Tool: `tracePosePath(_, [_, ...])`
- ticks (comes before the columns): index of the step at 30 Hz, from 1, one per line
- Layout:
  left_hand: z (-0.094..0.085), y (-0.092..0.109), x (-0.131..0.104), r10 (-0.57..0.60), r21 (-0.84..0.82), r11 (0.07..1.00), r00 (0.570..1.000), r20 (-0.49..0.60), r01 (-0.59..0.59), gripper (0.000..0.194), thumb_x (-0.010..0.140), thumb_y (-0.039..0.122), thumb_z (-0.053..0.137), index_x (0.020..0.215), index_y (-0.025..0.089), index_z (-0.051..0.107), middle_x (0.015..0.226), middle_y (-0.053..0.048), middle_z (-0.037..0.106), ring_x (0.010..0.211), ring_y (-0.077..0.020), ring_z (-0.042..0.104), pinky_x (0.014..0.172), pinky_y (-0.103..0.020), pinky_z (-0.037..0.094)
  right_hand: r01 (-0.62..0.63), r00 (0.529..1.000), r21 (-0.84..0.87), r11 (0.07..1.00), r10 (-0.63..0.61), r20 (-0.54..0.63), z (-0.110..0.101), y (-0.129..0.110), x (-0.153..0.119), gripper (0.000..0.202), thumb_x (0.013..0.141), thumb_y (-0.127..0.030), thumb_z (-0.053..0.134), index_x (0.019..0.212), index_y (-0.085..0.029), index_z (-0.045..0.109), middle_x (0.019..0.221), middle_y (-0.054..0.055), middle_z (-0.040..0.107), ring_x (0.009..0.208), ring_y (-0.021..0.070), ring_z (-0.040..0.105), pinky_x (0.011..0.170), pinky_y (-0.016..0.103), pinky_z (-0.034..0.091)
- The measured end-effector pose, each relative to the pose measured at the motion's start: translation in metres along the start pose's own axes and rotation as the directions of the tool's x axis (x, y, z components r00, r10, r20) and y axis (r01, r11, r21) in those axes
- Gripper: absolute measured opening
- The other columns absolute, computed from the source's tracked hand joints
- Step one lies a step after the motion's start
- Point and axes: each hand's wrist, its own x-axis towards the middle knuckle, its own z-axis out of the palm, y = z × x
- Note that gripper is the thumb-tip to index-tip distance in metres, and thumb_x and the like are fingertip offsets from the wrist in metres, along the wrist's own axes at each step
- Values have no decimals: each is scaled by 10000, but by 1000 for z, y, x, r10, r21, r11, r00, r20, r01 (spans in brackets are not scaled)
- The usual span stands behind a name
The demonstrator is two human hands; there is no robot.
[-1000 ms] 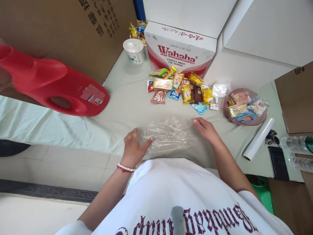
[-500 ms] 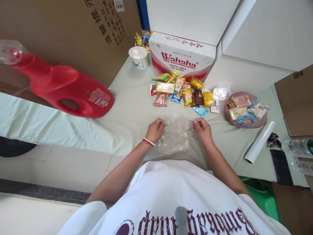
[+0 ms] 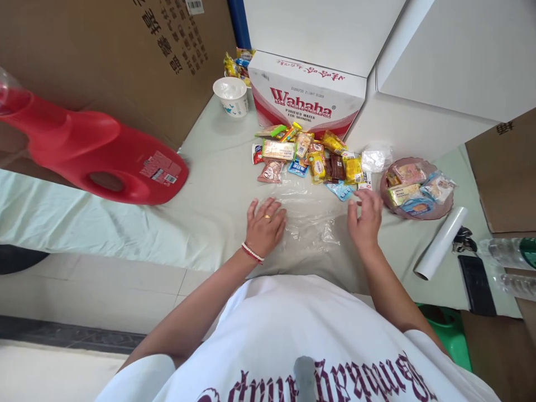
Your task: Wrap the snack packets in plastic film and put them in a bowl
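Observation:
A clear plastic bag (image 3: 312, 231) lies flat on the cloth-covered table in front of me. My left hand (image 3: 265, 226) rests with fingers spread at the bag's left edge. To the right of the bag, my right hand (image 3: 365, 220) is raised a little, its fingers loosely curled and apart, holding nothing. Just beyond the bag is a pile of wrapped snacks (image 3: 317, 166), with a light blue packet (image 3: 341, 191) at its near side, close to my right fingertips. A pink glass bowl (image 3: 435, 214) of packaged snacks sits further right.
A Wahaha carton (image 3: 307, 97) stands behind the pile, a paper cup (image 3: 231, 96) to its left. On the left lies a big red jug (image 3: 104, 153). A white roll (image 3: 440, 244), keys (image 3: 464, 239), a black phone (image 3: 476, 285) and plastic bottles (image 3: 508, 251) are at the right.
Both hands have let go of the plastic bag, which now lies flatter and reaches nearer the snacks. My left hand has spread its fingers; my right has moved right.

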Motion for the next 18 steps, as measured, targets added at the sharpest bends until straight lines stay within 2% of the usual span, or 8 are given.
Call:
tracePosePath(3, [7,-8,-6,-11,60,998,977,212,-1,480,1023,374,395,1455,242,556,1576,-161,493,1507,-326,385,1229,-683,65,216,927,26,976,-214,308,-9,-9,-26,401,1017,-376,492,1382,-240,584,1476,156,537,1410,306,455,1174,533,382])
tracePosePath(5, [12,-15,-9,-87,131,990,965,249,55,564,1036,408,341,1561,224,428,1653,-178,365,1541,-339,323,1209,-729,33,214,882,55,975,-217,418,-15,1,-45,421,1005,-410,523,1393,-256,586,1530,141,501,1447,314,421,1191,548,363])
tracePosePath(8, [16,-21,-10,-149,186,977,957,248,104,631,1044,440,290,1621,184,306,1683,-186,281,1567,-331,269,1214,-727,13,-134,964,45,990,120,237,-27,27,-64,490,989,-505,512,1381,-218,572,1458,185,545,1325,322,530,1080,552,469])
tracePosePath(9, [16,-22,-10,-155,191,975,957,244,110,642,1045,445,283,1626,174,288,1685,-187,272,1571,-327,260,1217,-723,10,-293,942,100,951,269,202,-30,33,-67,528,982,-545,499,1387,-209,550,1393,191,588,1208,307,599,981,521,533])
tracePosePath(11, [17,-22,-9,-154,189,976,960,235,110,647,1046,453,277,1629,172,281,1688,-183,262,1575,-321,253,1221,-720,2,-546,823,252,799,456,338,-29,34,-68,611,956,-606,503,1428,-220,480,1247,158,670,893,244,659,728,412,578])
tracePosePath(13, [16,-21,-8,-156,188,976,961,227,114,634,1048,454,277,1623,188,301,1692,-173,255,1578,-318,244,1218,-724,-5,-678,708,335,654,457,538,-19,24,-67,714,892,-602,606,1476,-245,403,1130,97,711,656,173,582,560,319,500])
tracePosePath(14, [16,-21,-9,-158,191,975,961,226,116,625,1049,453,279,1619,199,314,1694,-166,253,1580,-318,238,1215,-729,-8,-699,684,350,624,439,583,-13,17,-67,759,853,-569,667,1483,-250,389,1060,63,716,604,149,538,536,293,463])
tracePosePath(18, [14,-20,-16,-162,212,971,959,234,112,610,1045,464,315,1609,236,341,1702,-144,241,1584,-329,219,1203,-744,-20,-664,661,308,681,343,668,-4,8,-69,575,798,-431,716,1308,-215,562,772,-39,628,617,129,508,596,258,420])
